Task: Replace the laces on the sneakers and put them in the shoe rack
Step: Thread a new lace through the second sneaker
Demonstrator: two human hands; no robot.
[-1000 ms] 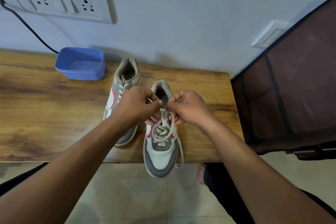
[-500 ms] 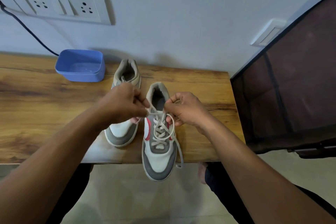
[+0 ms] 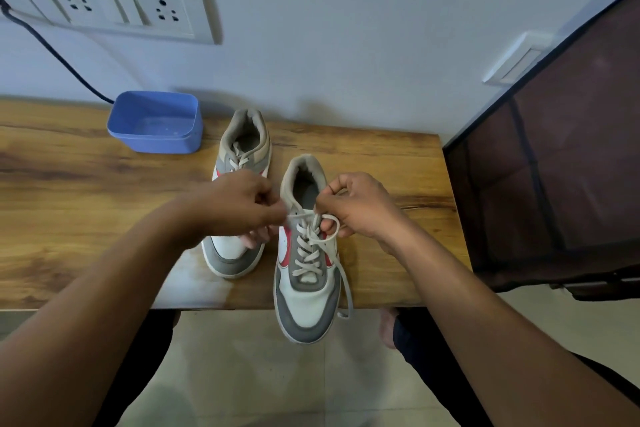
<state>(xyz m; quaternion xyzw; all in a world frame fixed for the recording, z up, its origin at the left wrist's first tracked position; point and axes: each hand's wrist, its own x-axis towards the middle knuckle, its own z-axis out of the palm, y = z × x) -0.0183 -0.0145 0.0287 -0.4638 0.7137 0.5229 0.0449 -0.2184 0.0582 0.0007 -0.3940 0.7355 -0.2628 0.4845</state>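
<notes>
White-and-grey sneakers with red accents, pale grey laces, blue tub, brown wood-grain table, seemingly dark maroon rack.

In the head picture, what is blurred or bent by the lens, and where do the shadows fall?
Head view: the wide lens bends the socket panel and the table at its far edge; the left hand, pinching the lace, looks slightly smeared, the right hand sharper; the light is soft, with faint shadows on the wall behind the sneakers.
</notes>
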